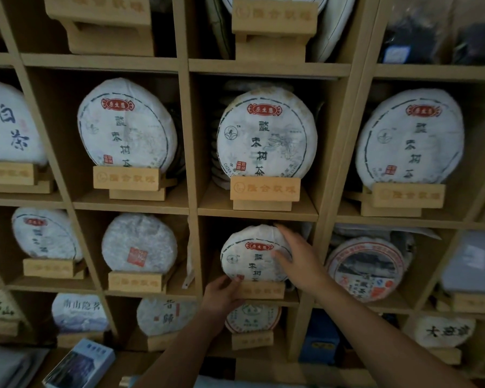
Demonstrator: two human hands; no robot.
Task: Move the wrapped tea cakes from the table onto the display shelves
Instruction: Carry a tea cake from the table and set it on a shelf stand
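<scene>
both hands hold one wrapped tea cake (251,254) upright on its wooden stand (262,290) in a shelf cubby (256,215): the left hand (221,296) grips its lower edge, the right hand (298,259) spreads over its right side, hiding that rim. neighbouring cubbies hold similar cakes, blurred. its white paper carries a red label and dark characters.
</scene>
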